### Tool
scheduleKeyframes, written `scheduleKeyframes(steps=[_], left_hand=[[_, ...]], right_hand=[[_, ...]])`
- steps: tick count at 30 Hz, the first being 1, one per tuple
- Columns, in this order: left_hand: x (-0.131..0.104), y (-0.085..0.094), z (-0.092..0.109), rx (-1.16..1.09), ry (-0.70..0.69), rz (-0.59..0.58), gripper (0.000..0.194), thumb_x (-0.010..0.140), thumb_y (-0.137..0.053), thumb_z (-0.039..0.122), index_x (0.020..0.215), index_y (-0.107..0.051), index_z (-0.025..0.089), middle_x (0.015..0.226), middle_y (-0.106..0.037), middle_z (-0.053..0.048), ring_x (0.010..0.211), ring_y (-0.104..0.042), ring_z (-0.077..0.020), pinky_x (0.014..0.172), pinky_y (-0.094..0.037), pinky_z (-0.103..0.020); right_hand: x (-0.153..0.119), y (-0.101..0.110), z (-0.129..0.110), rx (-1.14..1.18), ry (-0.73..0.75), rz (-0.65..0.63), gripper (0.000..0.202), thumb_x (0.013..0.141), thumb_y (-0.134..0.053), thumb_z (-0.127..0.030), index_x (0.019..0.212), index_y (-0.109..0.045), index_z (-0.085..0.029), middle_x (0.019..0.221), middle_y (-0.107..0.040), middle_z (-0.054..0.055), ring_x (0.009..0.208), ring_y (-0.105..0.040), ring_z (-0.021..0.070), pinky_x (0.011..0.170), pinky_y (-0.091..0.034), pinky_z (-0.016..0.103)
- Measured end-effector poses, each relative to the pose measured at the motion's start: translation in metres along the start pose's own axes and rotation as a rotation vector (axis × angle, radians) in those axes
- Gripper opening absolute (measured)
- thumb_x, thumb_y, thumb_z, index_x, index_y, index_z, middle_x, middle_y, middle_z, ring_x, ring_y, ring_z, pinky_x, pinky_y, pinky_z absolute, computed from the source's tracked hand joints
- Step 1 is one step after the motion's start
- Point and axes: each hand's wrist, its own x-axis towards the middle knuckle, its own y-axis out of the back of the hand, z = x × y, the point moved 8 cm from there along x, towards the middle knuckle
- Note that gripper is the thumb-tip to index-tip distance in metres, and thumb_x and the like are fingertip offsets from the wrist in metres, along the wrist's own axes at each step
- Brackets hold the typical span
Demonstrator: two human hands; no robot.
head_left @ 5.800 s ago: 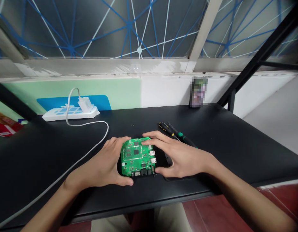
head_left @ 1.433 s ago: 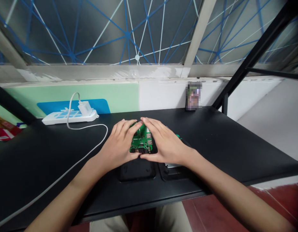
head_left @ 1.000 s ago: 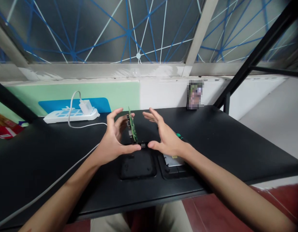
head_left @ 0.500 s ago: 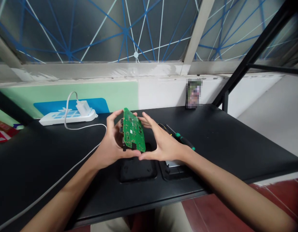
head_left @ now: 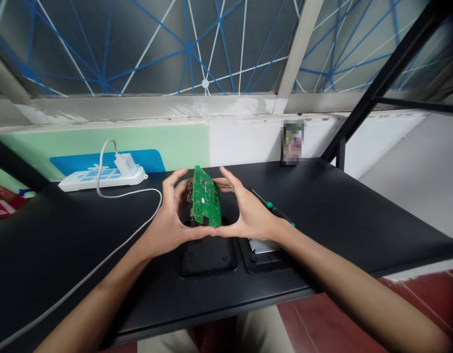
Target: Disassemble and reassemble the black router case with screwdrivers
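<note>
A green circuit board [head_left: 207, 198] is held up on edge above the table, tilted, with metal ports along its left side. My left hand [head_left: 171, 211] grips it from the left, thumb under the lower edge and fingers behind. From the right, my right hand [head_left: 244, 211] curves around it, its thumb at the bottom corner beside the left thumb; its fingers reach behind the board, partly hidden. Below lies a black plastic cover [head_left: 209, 257]. Partly under my right wrist sits a second black casing part [head_left: 265, 264] with a silvery metal piece [head_left: 262, 246] on it.
A green-and-black screwdriver [head_left: 280, 213] lies beyond my right wrist. At the back left is a white power strip [head_left: 105, 180] with a charger [head_left: 126, 165]; its white cable [head_left: 112, 252] crosses the table's left side. A pixelated upright object [head_left: 293, 143] leans at the wall.
The circuit board has turned slightly in my hands and shifted a little to the right. My right fingers have moved slightly, and both hands stay around the board.
</note>
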Motion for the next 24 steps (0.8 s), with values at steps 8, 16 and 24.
scheduleKeyframes(steps=[8, 16, 24], left_hand=[[0.007, 0.017, -0.01, 0.298, -0.137, 0.147, 0.1, 0.077, -0.083, 0.032, 0.15, -0.014, 0.027, 0.15, -0.041, -0.021, 0.137, -0.048, -0.0373, 0.107, -0.05, -0.056], [0.004, 0.009, -0.015, 0.501, -0.179, 0.032, 0.109, 0.077, -0.084, 0.026, 0.157, -0.011, 0.025, 0.157, -0.031, -0.021, 0.145, -0.036, -0.0396, 0.115, -0.039, -0.061], [0.002, 0.001, -0.005, 0.691, -0.234, -0.087, 0.12, 0.07, -0.089, 0.027, 0.159, -0.009, 0.026, 0.155, -0.034, -0.02, 0.143, -0.037, -0.0435, 0.115, -0.039, -0.063]], right_hand=[[0.0, 0.01, 0.017, -0.282, -0.096, 0.103, 0.122, 0.073, -0.081, -0.047, 0.161, 0.001, -0.026, 0.15, -0.042, 0.018, 0.139, -0.044, 0.0384, 0.111, -0.044, 0.065], [0.003, 0.008, 0.012, -0.358, -0.035, -0.024, 0.12, 0.073, -0.079, -0.043, 0.161, 0.001, -0.024, 0.154, -0.042, 0.017, 0.14, -0.041, 0.0386, 0.109, -0.047, 0.064], [0.003, 0.007, 0.007, -0.407, 0.074, -0.088, 0.12, 0.074, -0.078, -0.048, 0.161, 0.002, -0.024, 0.155, -0.043, 0.017, 0.138, -0.042, 0.0386, 0.109, -0.046, 0.065]])
